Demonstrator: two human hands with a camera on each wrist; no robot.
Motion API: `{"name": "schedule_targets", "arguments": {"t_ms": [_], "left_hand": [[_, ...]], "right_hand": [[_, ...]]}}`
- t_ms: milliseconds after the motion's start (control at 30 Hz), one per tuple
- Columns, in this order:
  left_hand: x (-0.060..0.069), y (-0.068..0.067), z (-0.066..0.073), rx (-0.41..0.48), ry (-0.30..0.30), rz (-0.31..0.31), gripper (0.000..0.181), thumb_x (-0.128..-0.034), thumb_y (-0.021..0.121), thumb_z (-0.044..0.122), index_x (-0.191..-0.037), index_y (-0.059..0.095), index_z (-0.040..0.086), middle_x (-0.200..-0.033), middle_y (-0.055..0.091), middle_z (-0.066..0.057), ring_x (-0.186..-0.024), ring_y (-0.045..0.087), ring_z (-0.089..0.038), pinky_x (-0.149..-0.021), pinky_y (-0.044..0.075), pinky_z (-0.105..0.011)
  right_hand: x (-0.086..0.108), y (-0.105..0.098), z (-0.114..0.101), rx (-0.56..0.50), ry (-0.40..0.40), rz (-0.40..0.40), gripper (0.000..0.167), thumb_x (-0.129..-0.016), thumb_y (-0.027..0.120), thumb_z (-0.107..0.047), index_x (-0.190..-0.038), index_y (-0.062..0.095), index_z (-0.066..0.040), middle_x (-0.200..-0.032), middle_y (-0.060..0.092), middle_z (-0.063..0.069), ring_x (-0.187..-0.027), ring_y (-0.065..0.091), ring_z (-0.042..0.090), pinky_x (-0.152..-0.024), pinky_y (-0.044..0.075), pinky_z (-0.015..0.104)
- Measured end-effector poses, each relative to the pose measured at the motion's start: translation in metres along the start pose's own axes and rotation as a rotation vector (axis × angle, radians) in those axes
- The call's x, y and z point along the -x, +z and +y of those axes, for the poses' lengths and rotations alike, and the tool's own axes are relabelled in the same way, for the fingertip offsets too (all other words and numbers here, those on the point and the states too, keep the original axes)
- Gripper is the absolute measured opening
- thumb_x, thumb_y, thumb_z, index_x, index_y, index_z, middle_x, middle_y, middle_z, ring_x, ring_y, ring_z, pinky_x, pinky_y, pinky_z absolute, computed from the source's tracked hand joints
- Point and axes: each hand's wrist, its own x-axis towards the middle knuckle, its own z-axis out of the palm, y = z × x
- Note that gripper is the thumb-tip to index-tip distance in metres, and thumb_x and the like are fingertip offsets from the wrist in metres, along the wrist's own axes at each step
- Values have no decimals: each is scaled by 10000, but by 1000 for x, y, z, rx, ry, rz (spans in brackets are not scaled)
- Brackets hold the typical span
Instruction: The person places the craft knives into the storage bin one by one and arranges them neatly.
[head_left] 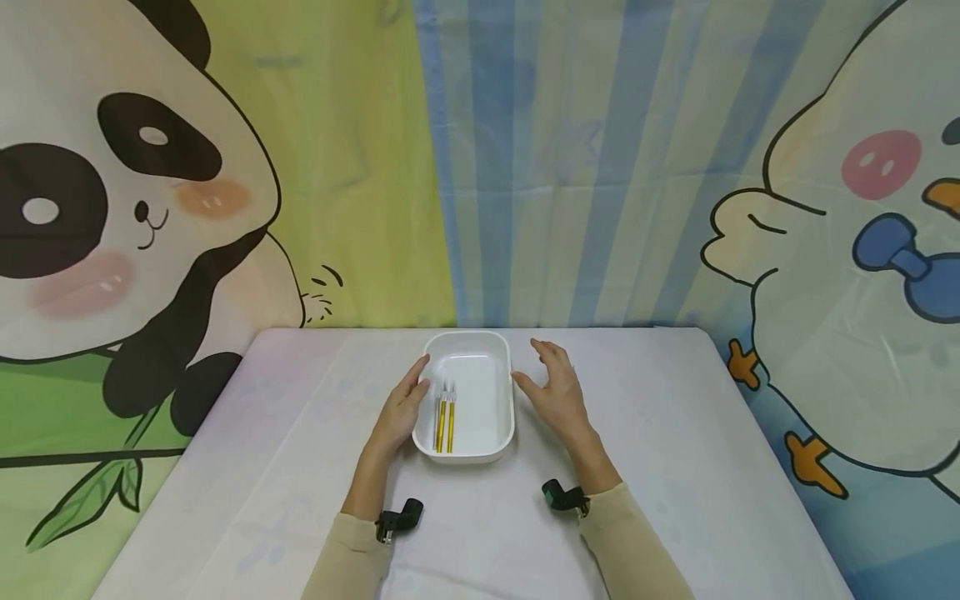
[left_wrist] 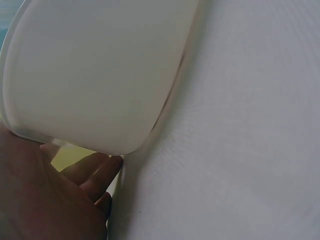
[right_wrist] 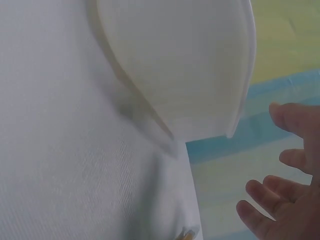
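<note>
A white rectangular tray (head_left: 483, 400) with rounded corners stands on the table, and several small forks (head_left: 446, 421) with gold or silver handles lie in its left part. My left hand (head_left: 397, 417) touches the tray's left side, fingers fairly straight; in the left wrist view the hand (left_wrist: 55, 195) is at the wall of the tray (left_wrist: 95, 75). To the right of the tray my right hand (head_left: 561, 400) holds nothing, its fingers spread. The right wrist view shows a gap between this hand (right_wrist: 290, 175) and the tray (right_wrist: 175, 65).
A white cloth (head_left: 300, 500) covers the table, whose back edge runs just behind the tray. Behind it hangs a printed curtain (head_left: 570, 167) with a panda at left and a white bird at right. At the right wrist view's bottom edge is a small orange-tipped item (right_wrist: 189, 235).
</note>
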Motion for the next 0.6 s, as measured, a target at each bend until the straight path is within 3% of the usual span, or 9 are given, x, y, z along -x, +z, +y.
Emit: {"name": "schedule_targets", "arguments": {"t_ms": [300, 600], "left_hand": [[1, 1, 1, -7, -2, 6, 504, -1118, 433, 340, -1617, 365, 369, -1707, 297, 73, -1608, 207, -203, -1332, 132, -480], [1, 1, 2, 3, 10, 5, 511, -1120, 430, 316, -1625, 360, 340, -1711, 297, 53, -1610, 205, -216, -1331, 132, -488]], "right_hand": [[0, -5, 7, 24, 57, -54, 757, -907, 825, -319, -1558, 473, -156, -1580, 453, 124, -1338, 554, 349, -1068, 506, 574], [-2, -9, 11, -4, 78, -92, 823, -879, 860, -271, -1575, 446, -129, -1588, 421, 168, -1343, 544, 382, -1099, 518, 536]]}}
